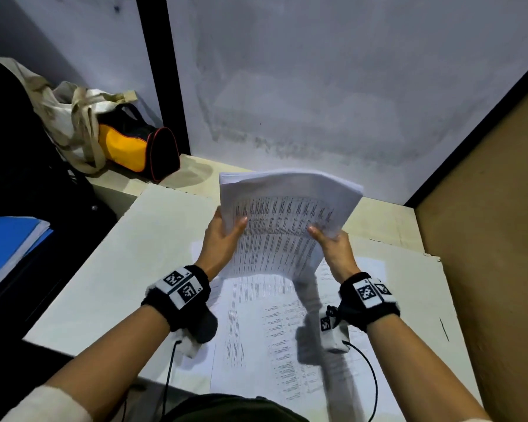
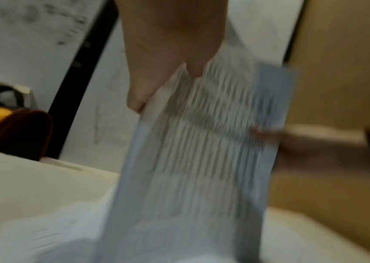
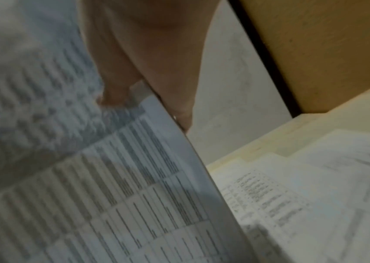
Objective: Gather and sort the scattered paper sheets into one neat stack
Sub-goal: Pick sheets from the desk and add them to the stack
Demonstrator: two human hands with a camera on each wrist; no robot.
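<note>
A thick bundle of printed paper sheets (image 1: 281, 220) is held upright above the table, its top bending away from me. My left hand (image 1: 224, 236) grips the bundle's left edge, thumb on the front page. My right hand (image 1: 329, 242) grips the right edge the same way. Both wrist views are blurred; the bundle (image 2: 193, 160) fills the left wrist view under my left hand (image 2: 168, 53), and in the right wrist view my right hand (image 3: 143, 62) holds the sheets (image 3: 111, 195). More printed sheets (image 1: 256, 330) lie flat on the table below, overlapping unevenly.
The white table (image 1: 119, 269) ends at a grey wall (image 1: 317, 86). A brown partition (image 1: 485, 239) stands on the right. A yellow and black bag (image 1: 134, 147) and a cloth tote (image 1: 70, 117) sit at the back left. A blue folder (image 1: 6, 248) lies at the far left.
</note>
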